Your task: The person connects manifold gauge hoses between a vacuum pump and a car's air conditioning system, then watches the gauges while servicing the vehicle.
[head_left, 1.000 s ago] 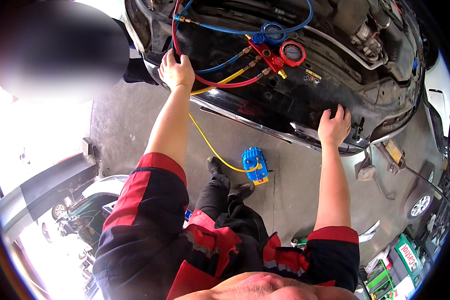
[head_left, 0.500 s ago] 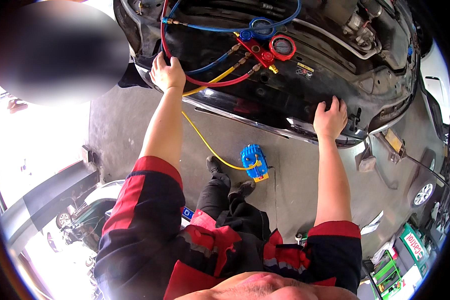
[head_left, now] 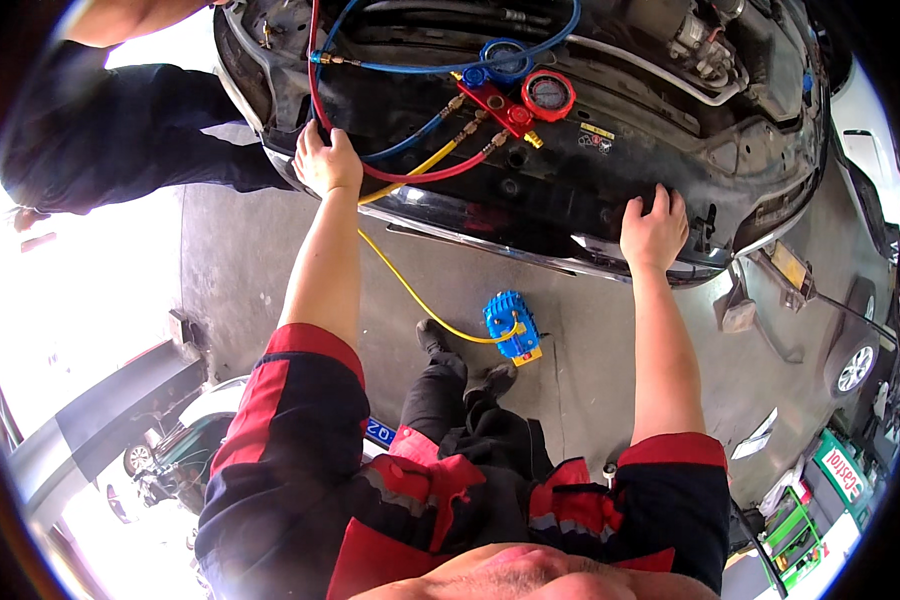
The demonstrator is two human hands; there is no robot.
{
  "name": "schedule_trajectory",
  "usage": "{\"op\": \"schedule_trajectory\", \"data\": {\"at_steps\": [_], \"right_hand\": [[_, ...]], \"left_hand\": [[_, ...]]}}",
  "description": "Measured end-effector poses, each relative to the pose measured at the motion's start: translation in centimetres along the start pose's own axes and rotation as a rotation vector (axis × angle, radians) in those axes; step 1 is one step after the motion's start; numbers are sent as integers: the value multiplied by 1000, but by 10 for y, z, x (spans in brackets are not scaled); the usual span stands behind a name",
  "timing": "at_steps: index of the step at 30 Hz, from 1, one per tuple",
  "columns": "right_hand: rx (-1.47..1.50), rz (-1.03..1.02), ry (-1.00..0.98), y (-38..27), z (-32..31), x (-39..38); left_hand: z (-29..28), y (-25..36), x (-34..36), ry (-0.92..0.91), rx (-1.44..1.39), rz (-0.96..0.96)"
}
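Note:
My left hand (head_left: pixel 328 163) rests on the front edge of a black car's open engine bay (head_left: pixel 610 180), fingers apart, next to a red hose (head_left: pixel 430 176). On the same front edge, farther right, lies my right hand (head_left: pixel 655 232), its fingers spread and nothing in it. Between and beyond them a red manifold gauge set (head_left: pixel 492 105) lies on the black panel, with a blue-rimmed gauge (head_left: pixel 507 60) and a red-rimmed gauge (head_left: pixel 548 95). Blue, yellow and red hoses run from its fittings. The yellow hose (head_left: pixel 402 276) leads down to a blue pump (head_left: pixel 512 322) on the floor.
Another person's dark-clothed leg (head_left: pixel 140 130) stands beside the car at upper left. Below me are my shoes (head_left: pixel 433 340) on the grey floor. A lift arm pad (head_left: pixel 740 315), a car wheel (head_left: pixel 854 370) and a green rack (head_left: pixel 795 540) are at right.
My hands stay on the car's edge while the whole view shifts slightly. At upper left, the other person's arm and dark clothing now show where a blurred patch was.

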State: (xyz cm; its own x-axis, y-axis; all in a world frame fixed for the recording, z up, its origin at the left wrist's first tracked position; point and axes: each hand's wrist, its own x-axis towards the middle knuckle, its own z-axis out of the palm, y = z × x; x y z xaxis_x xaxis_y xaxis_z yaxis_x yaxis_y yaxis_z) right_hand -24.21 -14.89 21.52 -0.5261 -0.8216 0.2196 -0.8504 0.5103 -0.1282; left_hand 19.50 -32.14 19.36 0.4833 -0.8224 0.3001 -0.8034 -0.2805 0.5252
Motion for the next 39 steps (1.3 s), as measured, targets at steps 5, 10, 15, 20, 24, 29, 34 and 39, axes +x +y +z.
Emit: {"op": "schedule_trajectory", "data": {"at_steps": [5,10,15,20,24,29,34,39], "right_hand": [[-3,6,2,-1,0,0],[-18,-2,-8,1,0,-1],[-26,-8,4,3,0,0],[9,-8,0,-4,0,1],[-18,-17,6,-3,-3,2],[-18,-29,21,3,-1,0],[-24,-37,19,1,-1,0],[-25,-31,7,1,0,0]], "left_hand": [[0,-1,0,5,4,8],[-1,-1,0,1,-3,16],[0,2,-1,-12,1,13],[-3,-1,3,12,3,10],[-1,0,3,26,16,32],[0,2,-2,19,1,27],[-4,4,-2,15,1,30],[-5,5,-2,14,-2,19]]}}
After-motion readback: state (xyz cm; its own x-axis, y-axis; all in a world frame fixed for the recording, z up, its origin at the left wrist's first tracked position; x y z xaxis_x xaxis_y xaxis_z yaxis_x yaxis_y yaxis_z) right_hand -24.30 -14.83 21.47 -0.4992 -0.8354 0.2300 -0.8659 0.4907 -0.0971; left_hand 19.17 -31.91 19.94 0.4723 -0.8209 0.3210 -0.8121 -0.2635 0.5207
